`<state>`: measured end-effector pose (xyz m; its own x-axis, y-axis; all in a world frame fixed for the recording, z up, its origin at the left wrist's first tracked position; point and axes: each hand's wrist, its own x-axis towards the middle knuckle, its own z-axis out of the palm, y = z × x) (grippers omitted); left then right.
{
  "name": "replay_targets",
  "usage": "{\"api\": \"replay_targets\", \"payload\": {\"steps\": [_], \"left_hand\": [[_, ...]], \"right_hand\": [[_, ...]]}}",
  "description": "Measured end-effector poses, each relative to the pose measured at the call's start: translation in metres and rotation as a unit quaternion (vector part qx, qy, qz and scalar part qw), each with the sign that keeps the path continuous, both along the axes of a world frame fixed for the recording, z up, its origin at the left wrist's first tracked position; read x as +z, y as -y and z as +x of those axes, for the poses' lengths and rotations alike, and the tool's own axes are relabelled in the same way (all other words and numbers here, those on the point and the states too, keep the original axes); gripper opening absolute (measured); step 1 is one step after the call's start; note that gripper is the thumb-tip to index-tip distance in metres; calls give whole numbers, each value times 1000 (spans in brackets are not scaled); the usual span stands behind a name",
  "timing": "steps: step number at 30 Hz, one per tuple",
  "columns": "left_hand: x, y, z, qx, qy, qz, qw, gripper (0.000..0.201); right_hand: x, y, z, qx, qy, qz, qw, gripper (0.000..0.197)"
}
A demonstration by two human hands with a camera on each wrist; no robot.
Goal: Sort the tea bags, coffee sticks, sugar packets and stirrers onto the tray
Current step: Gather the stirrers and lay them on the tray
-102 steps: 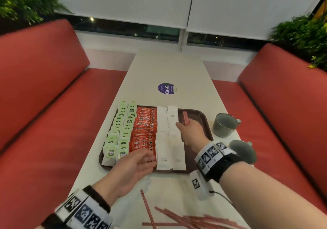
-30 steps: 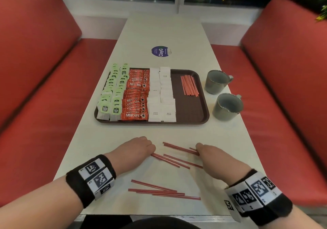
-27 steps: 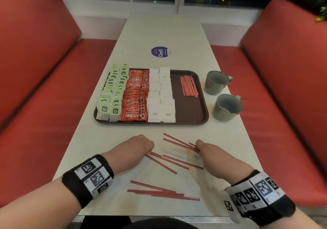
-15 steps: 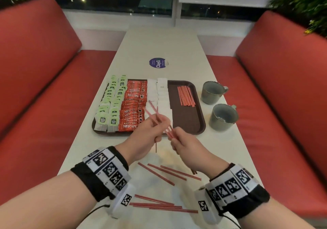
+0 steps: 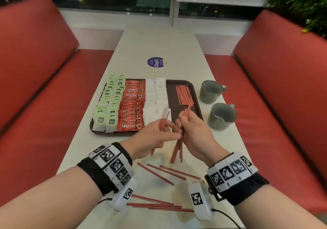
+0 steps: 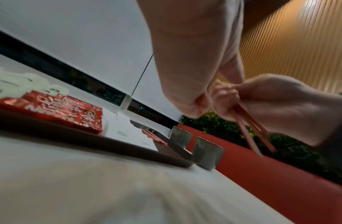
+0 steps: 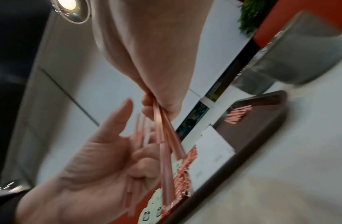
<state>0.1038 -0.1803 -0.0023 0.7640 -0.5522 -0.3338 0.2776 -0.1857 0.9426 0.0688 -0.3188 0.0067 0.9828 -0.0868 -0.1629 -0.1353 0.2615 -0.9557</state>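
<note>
Red booth benches (image 5: 44,80) flank a long white table (image 5: 159,41) that runs away from the person toward a window with lowered blinds. Above the near part of the table the right hand (image 5: 192,131) has its fingers curled round a small bundle of red stirrers (image 5: 184,115), which stand nearly upright, upper ends tipped slightly away and to the right, lower ends hanging below the fist. The left hand (image 5: 155,134) sits just beside it, fingertips almost touching the right; it pinches a few more stirrers (image 5: 163,117) between thumb and fingers, with the other fingers half open, and these too point steeply upward, though blur hides how many there are. Loose stirrers (image 5: 166,173) lie flat on the table below the hands, one group slanting away to the left, another group nearer the person lying crosswise. Beyond the hands rests a dark brown tray (image 5: 194,94) holding, from left to right, rows of green-labelled tea bags (image 5: 111,104), red Nescafe coffee sticks (image 5: 131,108), white sugar packets (image 5: 155,96) and a neat pile of stirrers (image 5: 184,95) lying lengthwise at the far right. Two grey mugs (image 5: 210,91) stand on the table just right of the tray, both upright
</note>
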Motion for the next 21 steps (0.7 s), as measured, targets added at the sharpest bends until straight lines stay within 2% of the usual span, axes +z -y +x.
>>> {"api": "replay_targets", "payload": {"steps": [2,5,7,9,14,17,18,19,21], "left_hand": [[5,9,-7,-44,6,4,999,18],[8,13,-4,0,29,19,999,11],[10,9,-1,18,44,39,998,10],[5,6,2,11,59,58,996,22],[-5,-6,-3,10,98,69,993,34],[-11,-21,-3,32,105,82,991,40],[-13,-27,-2,47,107,84,990,42],[-15,-33,0,63,103,79,990,45],[-18,-43,3,98,79,40,991,44]], "right_hand": [[10,-13,7,-31,17,33,999,27],[12,-21,13,-64,37,12,997,28],[5,-23,13,-73,52,-71,993,28],[3,-28,12,-71,58,-153,984,27],[1,-32,8,-51,73,-266,960,13],[-16,-20,-5,-34,75,-304,949,30],[-23,-15,-11,7,57,-379,924,33],[-31,-10,-18,75,33,-489,868,35],[-45,-8,-30,219,-25,-662,716,42]]}}
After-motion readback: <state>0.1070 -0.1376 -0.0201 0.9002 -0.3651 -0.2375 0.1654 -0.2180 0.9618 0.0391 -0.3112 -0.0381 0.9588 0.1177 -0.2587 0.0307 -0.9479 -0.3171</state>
